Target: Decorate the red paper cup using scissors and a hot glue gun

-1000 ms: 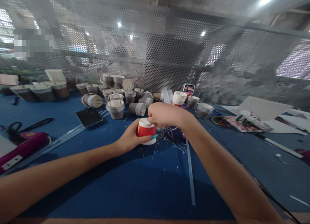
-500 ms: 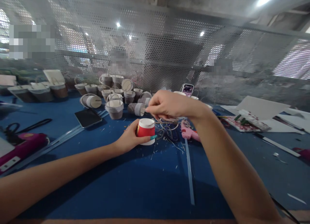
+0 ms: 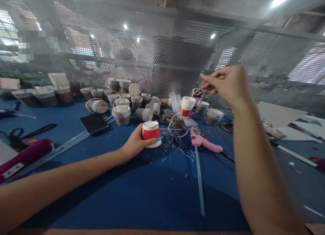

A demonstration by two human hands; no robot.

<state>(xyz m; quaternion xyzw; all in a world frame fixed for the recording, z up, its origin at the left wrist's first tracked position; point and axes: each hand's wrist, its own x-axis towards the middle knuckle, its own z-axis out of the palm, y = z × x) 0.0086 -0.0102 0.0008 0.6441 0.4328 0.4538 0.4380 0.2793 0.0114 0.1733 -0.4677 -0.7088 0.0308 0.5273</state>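
Note:
My left hand [image 3: 134, 142] is wrapped round a red and white paper cup [image 3: 149, 130] on the blue table, with the thumb across its near side. The cup's pale round end faces up. My right hand [image 3: 223, 82] is raised at the right, well away from that cup, its fingers stretched to the left and apart; I see nothing between them. Below its fingertips stands a stack of red and white paper cups [image 3: 188, 102]. A pink glue gun [image 3: 207, 144] lies between my forearms, a clear glue stick [image 3: 199, 180] pointing out of it towards me.
Several small grey buckets with handles [image 3: 121, 114] crowd the back left. A dark phone [image 3: 93, 123] and a purple glue gun [image 3: 33, 152] lie at left. Twine and scraps [image 3: 170, 118] spread mid-table. White sheets [image 3: 280, 114] lie at right, before a perforated metal screen [image 3: 177, 52].
My right hand has moved up and right, away from the cup, and its fingers have spread. The cup stack and the glue gun's handle have come into view. My left hand keeps its hold.

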